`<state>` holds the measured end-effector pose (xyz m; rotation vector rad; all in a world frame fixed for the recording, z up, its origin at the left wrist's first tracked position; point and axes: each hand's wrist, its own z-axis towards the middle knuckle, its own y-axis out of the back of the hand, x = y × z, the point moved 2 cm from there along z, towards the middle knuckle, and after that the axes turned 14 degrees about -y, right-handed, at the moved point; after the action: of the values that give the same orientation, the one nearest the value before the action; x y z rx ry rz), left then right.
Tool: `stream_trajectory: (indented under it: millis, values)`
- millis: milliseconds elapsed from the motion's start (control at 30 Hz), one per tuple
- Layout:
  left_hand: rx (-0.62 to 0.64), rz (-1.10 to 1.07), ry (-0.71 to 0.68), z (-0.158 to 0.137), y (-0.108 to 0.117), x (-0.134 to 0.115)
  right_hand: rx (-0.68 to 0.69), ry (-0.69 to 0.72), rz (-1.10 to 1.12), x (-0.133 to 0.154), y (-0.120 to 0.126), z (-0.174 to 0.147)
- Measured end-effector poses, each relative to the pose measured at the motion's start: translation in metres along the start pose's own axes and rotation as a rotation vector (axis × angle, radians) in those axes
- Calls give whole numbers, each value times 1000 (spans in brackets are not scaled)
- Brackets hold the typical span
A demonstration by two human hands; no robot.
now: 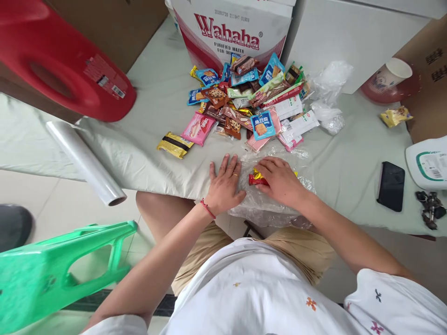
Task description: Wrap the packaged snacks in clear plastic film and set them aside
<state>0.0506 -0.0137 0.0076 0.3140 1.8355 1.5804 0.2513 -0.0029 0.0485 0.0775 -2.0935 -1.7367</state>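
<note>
My left hand [225,184] lies flat with its fingers spread, at the left edge of a crumpled sheet of clear plastic film [303,163]. To its right, my right hand [279,179] curls over a red and yellow snack packet [256,179] on the film; part of the packet is hidden under the fingers. Beyond both hands is a heap of wrapped snacks [240,104] in blue, pink, brown and green. A yellow packet with a dark band [175,144] and a pink packet [199,128] lie at the heap's near left side.
A Wahaha carton [230,28] stands behind the heap. On the left are a red jug [104,88], a film roll [85,163] overhanging the table edge and a green stool [45,265]. Crumpled plastic [330,93], a paper cup [387,77], a phone [391,186] and keys [430,209] are right.
</note>
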Motion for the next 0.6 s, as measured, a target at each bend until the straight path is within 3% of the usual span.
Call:
stream_trajectory:
  millis: [333, 600]
  values:
    - [14, 1, -3, 0, 1, 1, 32, 60, 80, -19, 3, -3]
    - [2, -18, -15, -1, 1, 1, 19, -71, 53, -36, 17, -10]
